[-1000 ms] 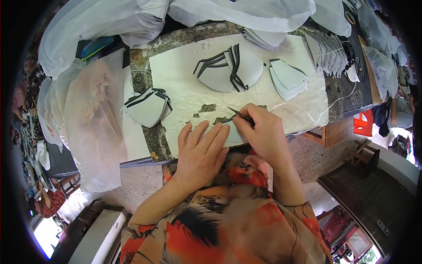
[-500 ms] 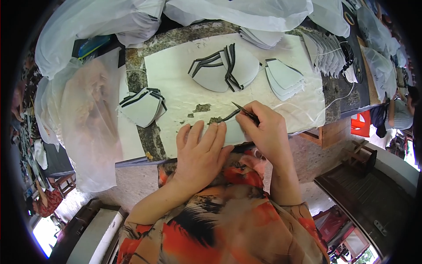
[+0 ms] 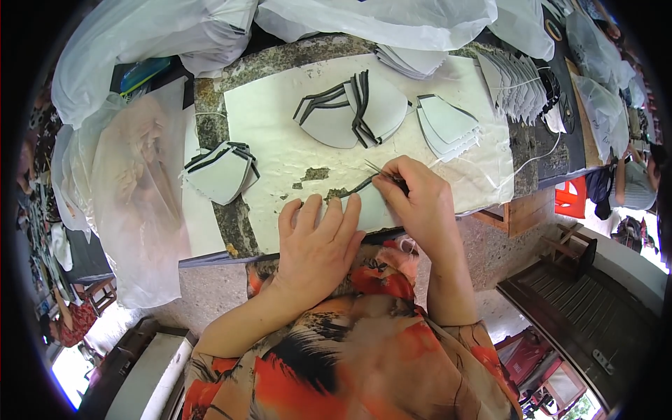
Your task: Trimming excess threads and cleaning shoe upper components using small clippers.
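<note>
A pale shoe-upper-like piece (image 3: 376, 210) with a dark strip (image 3: 360, 186) along its far edge lies at the near edge of the worktable. My left hand (image 3: 313, 241) rests flat across its left part, fingers stretched out. Closed over the piece's right end, my right hand (image 3: 422, 199) grips a slim dark tool (image 3: 373, 166) with two fine points; whether it is scissors or tweezers is unclear. Beyond my hands lies a pile of pale pieces with black edging (image 3: 336, 115). Similar edged pieces (image 3: 220, 175) sit to the left, and pale cut pieces (image 3: 444, 126) to the right.
A worn white sheet (image 3: 273, 140) covers the tabletop. Translucent plastic bags (image 3: 143, 189) line the left and far sides. Grey stacked pieces (image 3: 514, 84) and a white cord (image 3: 535, 161) lie at the right. A wooden stool (image 3: 570, 245) stands on the floor.
The view has shifted slightly, moving the table's contents a little to the left. Both hands stay nearly in place, and the tool's two points now show apart.
</note>
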A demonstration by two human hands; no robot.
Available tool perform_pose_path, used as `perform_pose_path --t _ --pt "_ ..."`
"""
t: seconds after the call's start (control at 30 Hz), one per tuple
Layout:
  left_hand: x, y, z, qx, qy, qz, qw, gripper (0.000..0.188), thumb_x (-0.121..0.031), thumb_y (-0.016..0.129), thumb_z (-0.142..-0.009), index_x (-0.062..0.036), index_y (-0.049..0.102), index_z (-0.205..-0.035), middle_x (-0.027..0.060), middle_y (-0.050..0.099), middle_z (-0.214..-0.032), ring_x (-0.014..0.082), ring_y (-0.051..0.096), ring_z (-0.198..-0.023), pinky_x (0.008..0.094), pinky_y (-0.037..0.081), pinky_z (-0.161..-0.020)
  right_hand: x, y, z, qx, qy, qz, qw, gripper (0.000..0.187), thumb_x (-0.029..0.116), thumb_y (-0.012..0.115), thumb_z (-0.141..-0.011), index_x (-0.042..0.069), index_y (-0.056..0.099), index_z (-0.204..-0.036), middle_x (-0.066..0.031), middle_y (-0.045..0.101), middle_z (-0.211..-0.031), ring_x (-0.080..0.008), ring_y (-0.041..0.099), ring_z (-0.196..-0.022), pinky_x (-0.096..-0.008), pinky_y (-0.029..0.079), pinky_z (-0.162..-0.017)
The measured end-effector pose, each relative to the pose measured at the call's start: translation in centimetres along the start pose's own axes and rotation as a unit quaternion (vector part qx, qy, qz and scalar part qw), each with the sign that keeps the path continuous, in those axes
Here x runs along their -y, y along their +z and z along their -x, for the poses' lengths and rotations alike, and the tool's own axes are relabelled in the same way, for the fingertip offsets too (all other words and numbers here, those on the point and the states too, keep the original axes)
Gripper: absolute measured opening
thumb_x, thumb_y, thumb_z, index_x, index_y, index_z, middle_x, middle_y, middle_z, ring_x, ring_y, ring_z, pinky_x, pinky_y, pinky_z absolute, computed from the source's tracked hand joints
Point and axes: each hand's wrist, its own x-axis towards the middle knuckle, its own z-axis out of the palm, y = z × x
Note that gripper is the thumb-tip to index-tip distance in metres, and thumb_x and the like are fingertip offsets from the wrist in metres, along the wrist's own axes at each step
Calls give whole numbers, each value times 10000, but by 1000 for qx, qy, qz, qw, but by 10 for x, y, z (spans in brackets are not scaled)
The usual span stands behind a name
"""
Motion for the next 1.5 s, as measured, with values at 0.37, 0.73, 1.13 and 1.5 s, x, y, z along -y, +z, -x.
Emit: perform_pose_path --t 0.37,0.73,1.13,1.5 --pt "-2 -9 -10 31 10 7 999 591 -251 729 -853 -99 573 -1402 65 547 -1024 268 521 -1067 481 363 -1014 2 -2 -3 -6 28 1 1000 207 215 706 -927 21 640 -956 -168 691 -887 -368 673 -809 -422 526 -712" --pt "-6 -21 -28 88 11 4 996 625 -215 707 -828 -97 561 -1424 75 557 -1006 285 538 -1036 561 361 -1078 0 -3 -5 -28 45 -5 999 212 202 712 -913 5 643 -954 -172 680 -863 -331 652 -759 -403 512 -694" --pt "-6 -22 -36 108 18 -2 994 639 -215 714 -818 -106 561 -1429 85 566 -1010 291 546 -1013 558 389 -1071 1 -1 -6 -49 63 26 996 225 224 714 -905 20 635 -954 -160 687 -838 -333 666 -740 -411 521 -677" --pt "-1 0 -29 25 -5 63 998 554 -230 757 -850 -102 601 -1366 97 563 -1081 313 508 -1053 505 381 -1053 -3 -1 -2 -44 80 112 990 258 295 681 -931 57 605 -995 -154 682 -897 -377 669 -757 -477 515 -662"
